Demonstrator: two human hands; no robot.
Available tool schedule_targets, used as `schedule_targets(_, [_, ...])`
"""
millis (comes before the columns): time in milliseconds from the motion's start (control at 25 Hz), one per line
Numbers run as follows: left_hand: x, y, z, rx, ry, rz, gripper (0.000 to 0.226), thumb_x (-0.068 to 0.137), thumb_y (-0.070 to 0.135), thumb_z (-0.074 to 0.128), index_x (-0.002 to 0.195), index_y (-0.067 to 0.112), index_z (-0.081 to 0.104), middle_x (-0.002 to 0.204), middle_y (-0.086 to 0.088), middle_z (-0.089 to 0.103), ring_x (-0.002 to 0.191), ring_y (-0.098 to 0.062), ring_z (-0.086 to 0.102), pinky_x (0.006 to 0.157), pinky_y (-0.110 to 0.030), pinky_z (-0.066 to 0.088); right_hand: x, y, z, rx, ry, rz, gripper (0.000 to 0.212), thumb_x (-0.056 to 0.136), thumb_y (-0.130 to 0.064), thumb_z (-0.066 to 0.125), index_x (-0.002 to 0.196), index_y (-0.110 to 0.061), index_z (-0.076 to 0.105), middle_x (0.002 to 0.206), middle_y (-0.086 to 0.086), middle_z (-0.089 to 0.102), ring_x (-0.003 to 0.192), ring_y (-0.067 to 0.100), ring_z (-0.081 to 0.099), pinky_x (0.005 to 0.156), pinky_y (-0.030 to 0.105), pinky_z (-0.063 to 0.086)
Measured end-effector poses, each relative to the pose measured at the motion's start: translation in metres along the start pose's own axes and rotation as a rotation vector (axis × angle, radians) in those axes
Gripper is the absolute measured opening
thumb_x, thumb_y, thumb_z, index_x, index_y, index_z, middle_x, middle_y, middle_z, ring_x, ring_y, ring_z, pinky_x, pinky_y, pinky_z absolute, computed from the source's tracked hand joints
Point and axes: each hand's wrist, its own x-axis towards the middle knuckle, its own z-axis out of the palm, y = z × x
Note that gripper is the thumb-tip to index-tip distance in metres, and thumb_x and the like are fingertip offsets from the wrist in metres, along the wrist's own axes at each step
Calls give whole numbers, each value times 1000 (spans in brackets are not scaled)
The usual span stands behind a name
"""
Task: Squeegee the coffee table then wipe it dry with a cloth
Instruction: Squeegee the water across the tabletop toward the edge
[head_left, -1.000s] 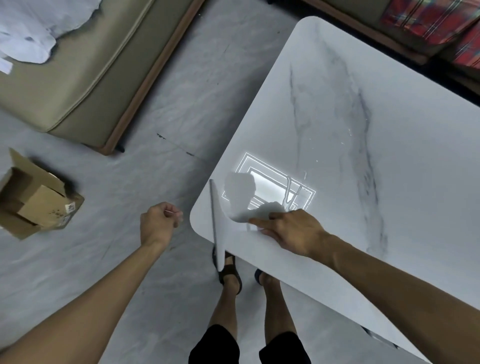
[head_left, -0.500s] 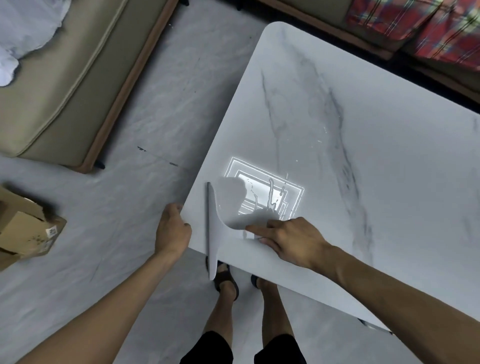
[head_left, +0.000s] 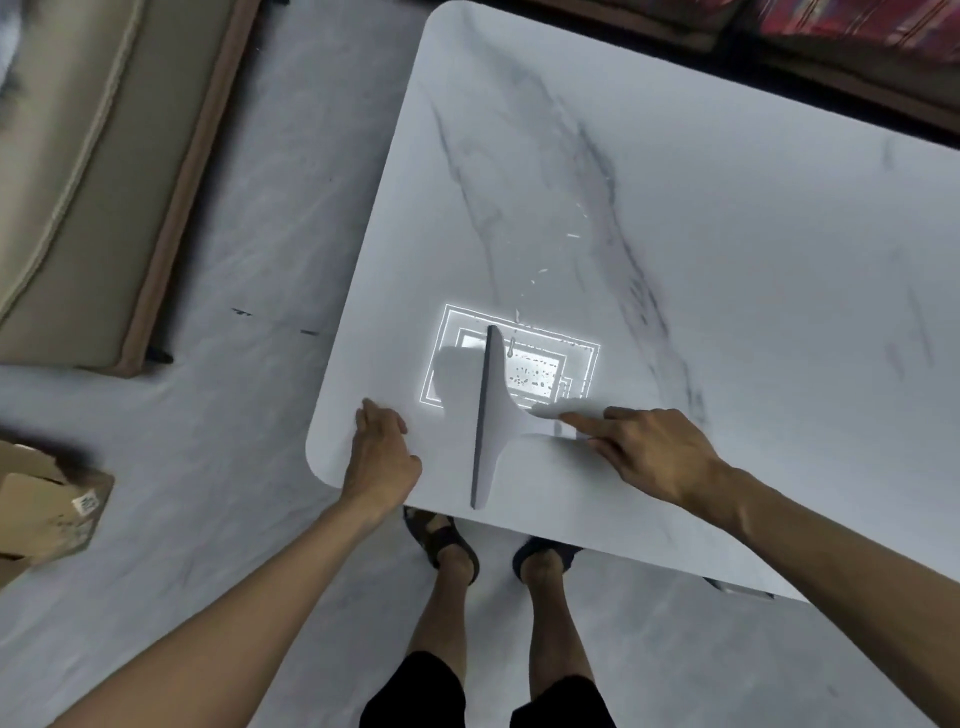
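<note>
A white marble-look coffee table (head_left: 727, 260) fills the right of the head view. A pale grey squeegee (head_left: 493, 415) with a dark blade edge lies across its near left corner, blade running toward me. My right hand (head_left: 654, 452) grips the squeegee's handle, index finger stretched along it. Small water droplets (head_left: 535, 374) glint in a bright window reflection just right of the blade. My left hand (head_left: 382, 457) rests flat on the table's near left corner, holding nothing. No cloth is in view.
A beige sofa (head_left: 78, 156) with a wooden base stands at the upper left. A cardboard box (head_left: 47, 509) sits on the floor at the left. My feet (head_left: 493, 551) in sandals stand under the table's near edge. Red plaid fabric (head_left: 857, 21) lies beyond the table.
The squeegee has moved right, from the table's left edge inward onto the top. My left hand has come from the air to rest on the table corner.
</note>
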Motion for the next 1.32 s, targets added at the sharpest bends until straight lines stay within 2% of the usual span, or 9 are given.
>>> schedule_targets(120, [7,6,5,61,-62,-31,33,82,1,46,113,13,42,162,-17,-7,151,-28,-1,115,-41,30,-44,38,5,-12,29,86,43,100,-46,28,141,-54,33,89,-11,61,73,22,64,55,31,46])
schedule_targets(320, [13,13,0,90,-131,-96,30,77,6,46,103,19,40,162,-18,-4,151,-30,1,106,-42,35,-92,67,-2,-45,63,166,40,99,-47,32,137,-52,40,82,-11,61,66,24,64,51,31,47])
schedule_targets(600, [11,19,-3,204,-161,-95,36,81,3,46,114,15,41,161,-20,1,151,-30,5,100,-36,32,-36,-26,20,54,-39,-239,43,100,-43,36,142,-48,32,97,-5,63,77,26,63,56,31,39])
schedule_targets(720, [11,23,-7,212,-169,-130,61,89,7,43,146,2,19,161,-21,-4,150,-33,6,113,-40,27,-13,-60,40,-40,-107,-356,46,101,-33,42,145,-40,34,96,2,62,76,29,62,56,32,34])
schedule_targets(920, [0,25,-6,109,-124,-211,85,86,7,48,152,3,-6,162,-18,-4,136,-39,38,103,-41,38,-29,-10,36,-32,-59,-277,41,102,-39,35,143,-45,35,101,-2,63,85,28,63,60,31,34])
schedule_targets(1040, [-2,26,-5,155,-160,-174,70,84,5,47,147,1,16,161,-18,-10,146,-36,21,101,-42,40,-61,40,22,14,-68,-219,40,101,-42,35,140,-51,36,101,-5,64,81,27,65,60,30,35])
schedule_targets(1160, [-1,30,-3,223,-169,-137,41,83,2,47,124,1,40,159,-25,-6,150,-37,2,110,-48,35,-88,87,6,-58,-55,-85,42,99,-48,24,139,-58,29,93,-11,60,73,22,65,54,29,36])
schedule_targets(1240, [-2,34,0,253,-106,-119,35,84,3,46,119,1,43,154,-29,12,141,-43,22,108,-49,36,-101,105,-5,-117,-26,-18,44,96,-51,16,138,-58,28,87,-11,59,67,23,64,51,29,36])
schedule_targets(1320, [-8,41,6,198,28,-79,23,82,-1,44,104,5,46,133,-23,38,114,-37,45,96,-44,44,-105,104,-13,-137,19,-29,43,96,-49,21,137,-56,32,82,-11,60,61,24,63,48,28,35])
